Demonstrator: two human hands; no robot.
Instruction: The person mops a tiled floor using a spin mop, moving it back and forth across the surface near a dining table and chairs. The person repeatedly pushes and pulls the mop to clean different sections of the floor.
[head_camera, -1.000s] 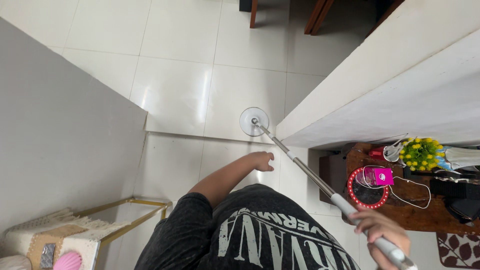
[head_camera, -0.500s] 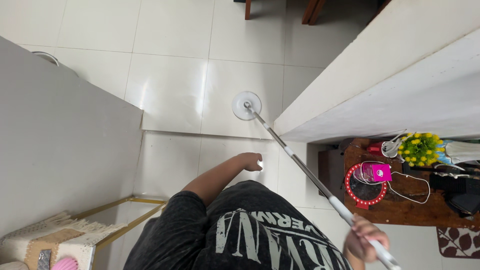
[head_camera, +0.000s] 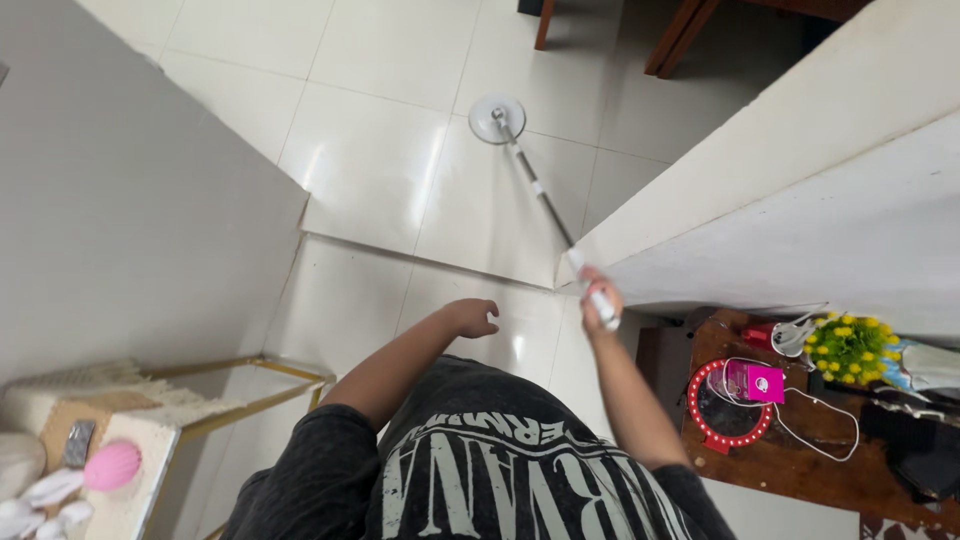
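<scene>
- Head view: my right hand (head_camera: 598, 298) is closed around the white grip of a long metal mop pole (head_camera: 540, 195), arm stretched forward beside the white wall corner (head_camera: 700, 200).
- Its round white mop head (head_camera: 497, 118) rests flat on the glossy white tiled floor (head_camera: 370, 180), far out toward the floor's top edge, near brown wooden furniture legs (head_camera: 545, 22).
- My left hand (head_camera: 474, 317) hangs loosely curled, holding nothing, above the floor's low step.
- Beside my right arm stands a brown wooden side table (head_camera: 800, 465) carrying a red ring light (head_camera: 725, 405) and yellow flowers (head_camera: 848, 345).
</scene>
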